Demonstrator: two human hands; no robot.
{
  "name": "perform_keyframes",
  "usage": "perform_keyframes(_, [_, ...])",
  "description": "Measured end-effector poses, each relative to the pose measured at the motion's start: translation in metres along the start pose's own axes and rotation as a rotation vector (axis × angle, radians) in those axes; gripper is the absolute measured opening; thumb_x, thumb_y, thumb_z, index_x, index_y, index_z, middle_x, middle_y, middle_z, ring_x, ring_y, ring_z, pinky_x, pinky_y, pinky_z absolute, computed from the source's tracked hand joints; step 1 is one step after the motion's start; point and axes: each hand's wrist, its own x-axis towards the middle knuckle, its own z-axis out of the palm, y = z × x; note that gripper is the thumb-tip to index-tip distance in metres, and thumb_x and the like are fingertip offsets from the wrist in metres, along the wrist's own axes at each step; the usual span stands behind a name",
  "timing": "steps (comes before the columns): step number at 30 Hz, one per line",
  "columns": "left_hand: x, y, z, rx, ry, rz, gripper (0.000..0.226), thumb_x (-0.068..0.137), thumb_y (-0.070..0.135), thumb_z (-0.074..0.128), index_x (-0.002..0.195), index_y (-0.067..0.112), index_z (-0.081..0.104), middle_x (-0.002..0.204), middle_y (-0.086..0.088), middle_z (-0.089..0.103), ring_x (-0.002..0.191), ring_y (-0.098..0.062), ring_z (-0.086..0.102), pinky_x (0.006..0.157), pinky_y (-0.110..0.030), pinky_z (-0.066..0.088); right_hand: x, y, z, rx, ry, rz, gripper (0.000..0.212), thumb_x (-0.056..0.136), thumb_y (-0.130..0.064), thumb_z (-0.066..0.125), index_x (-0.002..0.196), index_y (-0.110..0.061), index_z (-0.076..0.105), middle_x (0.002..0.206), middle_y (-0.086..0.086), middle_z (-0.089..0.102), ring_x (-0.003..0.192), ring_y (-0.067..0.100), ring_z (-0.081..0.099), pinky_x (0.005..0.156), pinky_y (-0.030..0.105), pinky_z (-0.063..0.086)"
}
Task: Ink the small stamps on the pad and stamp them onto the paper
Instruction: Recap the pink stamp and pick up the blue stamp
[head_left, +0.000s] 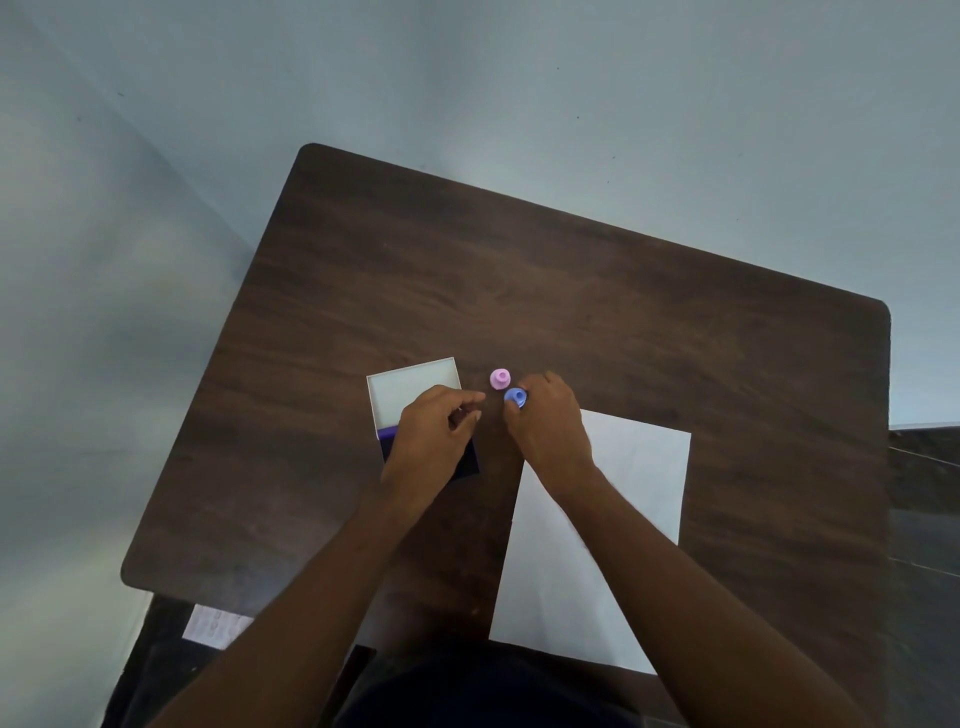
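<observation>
Blue stamp (516, 397) — upright, knob up — pinched by right hand (550, 423).

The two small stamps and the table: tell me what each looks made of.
Pink stamp: probably moulded plastic, going by its uniform pastel colour and smooth rounded shape. Blue stamp, held by the right hand: apparently the same plastic, with a slight sheen. Table: dark wood-grain surface, matte; whether it is solid wood or laminate cannot be told.

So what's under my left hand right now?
Under the left hand lies the open ink pad box: its white lid and a strip of purple pad show. Most of the pad surface is covered by the hand.
</observation>
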Motion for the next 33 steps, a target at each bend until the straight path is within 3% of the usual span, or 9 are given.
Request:
perform_keyframes(3, [-0.004, 0.002, 0.0, -0.03, 0.035, 0.001, 0.028, 0.092, 0.028, 0.061, 0.117, 0.018, 0.066, 0.119, -0.001, 0.066, 0.105, -0.015, 0.06, 0.094, -0.018, 0.037, -0.005, 0.0, -0.011, 0.13, 0.02, 0.009, 0.02, 0.087, -0.028, 0.065, 0.082, -0.009, 0.066, 0.077, 0.006, 0.064, 0.058, 0.012, 0.049, 0.062, 0.019, 0.038])
perform_keyframes(5, [-0.008, 0.005, -0.002, -0.085, 0.067, 0.001, 0.029, 0.091, 0.029, 0.061, 0.118, 0.018, 0.066, 0.116, 0.0, 0.068, 0.102, -0.013, 0.061, 0.091, -0.017, 0.039, -0.013, 0.003, -0.02, 0.312, 0.02, 0.013, 0.021, 0.082, -0.029, 0.072, 0.083, -0.008, 0.07, 0.072, 0.002, 0.064, 0.06, 0.012, 0.054, 0.06, 0.022, 0.043])
perform_keyframes(11, [-0.02, 0.02, -0.007, -0.269, -0.01, 0.005, 0.037, 0.087, 0.032, 0.065, 0.122, 0.019, 0.064, 0.108, 0.013, 0.065, 0.089, 0.006, 0.056, 0.072, 0.009, 0.033, -0.038, 0.009, -0.048, 0.869, -0.185, 0.063, 0.014, 0.081, -0.02, 0.073, 0.089, -0.008, 0.075, 0.074, 0.02, 0.068, 0.055, 0.02, 0.056, 0.051, 0.025, 0.048])
perform_keyframes(14, [-0.025, 0.024, -0.009, -0.335, 0.02, 0.018, 0.036, 0.083, 0.032, 0.069, 0.117, 0.019, 0.067, 0.107, 0.011, 0.067, 0.084, 0.009, 0.057, 0.074, 0.009, 0.035, -0.045, 0.014, -0.052, 0.984, -0.22, 0.078, 0.013, 0.084, -0.019, 0.07, 0.09, -0.009, 0.075, 0.083, 0.023, 0.069, 0.062, 0.025, 0.058, 0.055, 0.028, 0.049])
perform_keyframes(18, [-0.029, 0.029, -0.012, -0.37, 0.027, 0.021, 0.036, 0.079, 0.036, 0.072, 0.112, 0.02, 0.071, 0.105, 0.01, 0.071, 0.09, -0.001, 0.064, 0.079, -0.001, 0.043, -0.052, 0.017, -0.053, 1.061, -0.285, 0.048, 0.017, 0.086, -0.02, 0.068, 0.096, -0.007, 0.074, 0.087, 0.023, 0.069, 0.065, 0.025, 0.058, 0.056, 0.028, 0.049])
perform_keyframes(22, [-0.029, 0.033, -0.017, -0.381, 0.04, 0.037, 0.033, 0.079, 0.032, 0.074, 0.109, 0.018, 0.072, 0.099, 0.012, 0.07, 0.085, 0.004, 0.063, 0.075, 0.004, 0.041, -0.055, 0.016, -0.054, 1.088, -0.313, 0.014, 0.021, 0.087, -0.022, 0.067, 0.098, -0.006, 0.073, 0.083, 0.017, 0.07, 0.063, 0.023, 0.058, 0.055, 0.029, 0.048])
perform_keyframes(25, [-0.029, 0.035, -0.018, -0.407, 0.014, 0.045, 0.034, 0.077, 0.03, 0.076, 0.109, 0.017, 0.072, 0.1, 0.007, 0.073, 0.087, -0.001, 0.067, 0.08, -0.005, 0.05, -0.058, 0.018, -0.055, 1.088, -0.309, -0.002, 0.021, 0.085, -0.024, 0.067, 0.096, -0.007, 0.074, 0.081, 0.016, 0.071, 0.062, 0.023, 0.059, 0.056, 0.029, 0.049])
perform_keyframes(29, [-0.03, 0.037, -0.018, -0.409, 0.002, 0.028, 0.033, 0.077, 0.026, 0.076, 0.108, 0.015, 0.072, 0.095, 0.01, 0.07, 0.08, 0.005, 0.063, 0.069, 0.004, 0.043, -0.058, 0.021, -0.053, 1.054, -0.282, -0.002, 0.019, 0.086, -0.023, 0.066, 0.094, -0.008, 0.075, 0.08, 0.015, 0.072, 0.064, 0.023, 0.06, 0.057, 0.028, 0.049])
perform_keyframes(33, [-0.03, 0.038, -0.017, -0.423, 0.011, 0.029, 0.034, 0.077, 0.027, 0.076, 0.109, 0.015, 0.072, 0.099, 0.006, 0.072, 0.082, 0.004, 0.064, 0.069, 0.004, 0.042, -0.057, 0.021, -0.052, 1.032, -0.249, -0.009, 0.017, 0.086, -0.022, 0.066, 0.093, -0.009, 0.076, 0.08, 0.015, 0.072, 0.065, 0.024, 0.061, 0.058, 0.027, 0.051])
